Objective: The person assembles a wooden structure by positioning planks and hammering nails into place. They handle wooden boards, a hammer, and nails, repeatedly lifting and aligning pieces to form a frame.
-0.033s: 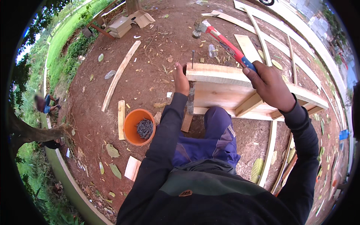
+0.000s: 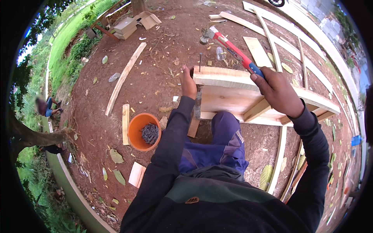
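My right hand (image 2: 280,93) grips the blue end of a claw hammer (image 2: 235,49) with a red and blue handle. The hammer's metal head is raised beyond the wooden frame (image 2: 229,77), above and to the right of an upright nail (image 2: 200,63). That nail stands in the top board at the frame's left corner, most of its length showing. Around this corner my left hand (image 2: 189,86) is closed, its thumb up near the nail and its other fingers partly hidden. The frame lies on its side by my knee, with crosspieces inside.
An orange bucket (image 2: 133,128) of nails stands left of my left forearm. A long plank (image 2: 126,77) lies at the left, and several boards (image 2: 258,52) lie at the far right. Cardboard boxes (image 2: 125,26) sit at the back. A person (image 2: 48,106) sits at the far left.
The hammer and my right hand have shifted very slightly down. My left hand, the nail and the frame look nearly the same.
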A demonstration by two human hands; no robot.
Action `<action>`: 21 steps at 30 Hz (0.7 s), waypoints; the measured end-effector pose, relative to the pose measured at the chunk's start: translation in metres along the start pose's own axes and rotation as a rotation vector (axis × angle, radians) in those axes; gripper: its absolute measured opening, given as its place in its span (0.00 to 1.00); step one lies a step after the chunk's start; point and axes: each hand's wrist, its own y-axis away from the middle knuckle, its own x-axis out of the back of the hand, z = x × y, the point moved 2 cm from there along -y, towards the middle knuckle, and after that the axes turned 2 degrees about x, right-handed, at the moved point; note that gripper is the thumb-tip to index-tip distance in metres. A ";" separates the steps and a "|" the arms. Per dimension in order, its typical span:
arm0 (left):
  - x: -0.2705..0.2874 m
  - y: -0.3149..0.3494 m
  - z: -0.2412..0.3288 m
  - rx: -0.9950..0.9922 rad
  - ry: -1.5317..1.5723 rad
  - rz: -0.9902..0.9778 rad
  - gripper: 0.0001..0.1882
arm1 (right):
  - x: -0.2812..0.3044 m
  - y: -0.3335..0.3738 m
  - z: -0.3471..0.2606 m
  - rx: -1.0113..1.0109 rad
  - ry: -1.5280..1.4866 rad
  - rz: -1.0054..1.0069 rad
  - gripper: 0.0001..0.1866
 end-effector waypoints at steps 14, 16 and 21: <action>0.007 -0.010 -0.026 -0.098 -0.052 0.104 0.33 | 0.059 -0.021 -0.026 -0.035 -0.336 0.301 0.18; 0.010 -0.012 -0.034 -0.077 -0.050 0.084 0.32 | 0.081 -0.026 -0.035 0.031 -0.496 0.497 0.18; 0.029 -0.026 -0.068 -0.230 -0.176 0.181 0.30 | 0.021 -0.024 -0.024 0.015 -0.384 0.475 0.21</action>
